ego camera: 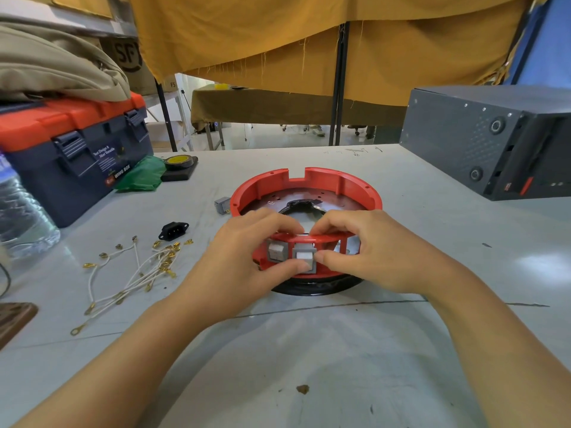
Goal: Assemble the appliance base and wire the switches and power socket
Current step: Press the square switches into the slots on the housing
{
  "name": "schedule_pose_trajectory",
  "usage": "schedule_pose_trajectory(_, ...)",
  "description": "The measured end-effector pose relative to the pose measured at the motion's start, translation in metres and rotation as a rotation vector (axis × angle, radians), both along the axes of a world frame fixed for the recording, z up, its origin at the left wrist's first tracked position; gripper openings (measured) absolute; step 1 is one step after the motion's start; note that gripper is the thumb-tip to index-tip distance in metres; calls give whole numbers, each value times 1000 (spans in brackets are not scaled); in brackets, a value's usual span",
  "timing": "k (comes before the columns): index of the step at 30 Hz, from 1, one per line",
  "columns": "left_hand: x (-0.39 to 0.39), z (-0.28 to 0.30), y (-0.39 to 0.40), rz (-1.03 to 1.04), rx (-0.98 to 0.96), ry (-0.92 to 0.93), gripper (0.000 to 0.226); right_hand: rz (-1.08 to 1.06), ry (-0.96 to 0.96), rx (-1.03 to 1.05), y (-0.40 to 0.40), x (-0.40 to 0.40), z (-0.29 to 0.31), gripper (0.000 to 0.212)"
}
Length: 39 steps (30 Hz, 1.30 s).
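Left hand [247, 257] and right hand [364, 251]: both grip the near wall of the red base ring [309, 183], fingers hooked over its rim, thumbs pressing a grey rocker switch [304, 257] seated in the wall; second switch [277, 250] mounted just left of it. Ring sits on a black base at the middle of the grey surface [309, 350]. Loose third switch [222, 205] beside the ring's left edge. Black power socket [173, 230] and white terminal wires [133, 273] lie left. Toolbox [74, 149], tape roll [180, 162], water bottle [21, 211] far left; dark metal case [482, 140] right.
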<state>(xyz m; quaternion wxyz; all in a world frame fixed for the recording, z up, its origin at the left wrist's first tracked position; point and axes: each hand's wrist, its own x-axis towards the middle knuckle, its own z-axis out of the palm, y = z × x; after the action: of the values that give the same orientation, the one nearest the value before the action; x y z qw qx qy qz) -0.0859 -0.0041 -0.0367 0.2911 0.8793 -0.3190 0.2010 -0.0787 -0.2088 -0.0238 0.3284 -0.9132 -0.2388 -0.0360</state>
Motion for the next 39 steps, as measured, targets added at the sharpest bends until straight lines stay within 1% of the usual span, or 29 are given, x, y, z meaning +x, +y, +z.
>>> schedule_pose_trajectory(2,3,1,6,7,-43,61,30,3,7,-11,0,1,0,17)
schedule_pose_trajectory(5,7,0,10,47,-8,61,28,3,15,-21,0,1,-1,17)
schedule_pose_trajectory(10,6,0,8,54,-16,67,22,-10,9,6,-1,-1,-1,18)
schedule_pose_trajectory(17,5,0,5,60,-84,110,22,-14,16,31,-1,0,-2,13)
schedule_pose_trajectory(22,4,0,3,64,-119,141,23,-22,37,39,-1,2,-3,13)
schedule_pose_trajectory(32,4,1,1,72,-124,141,20,-32,47,53,0,3,-7,12)
schedule_pose_trajectory(39,4,0,-2,76,-144,127,16,-37,15,54,2,2,-6,10)
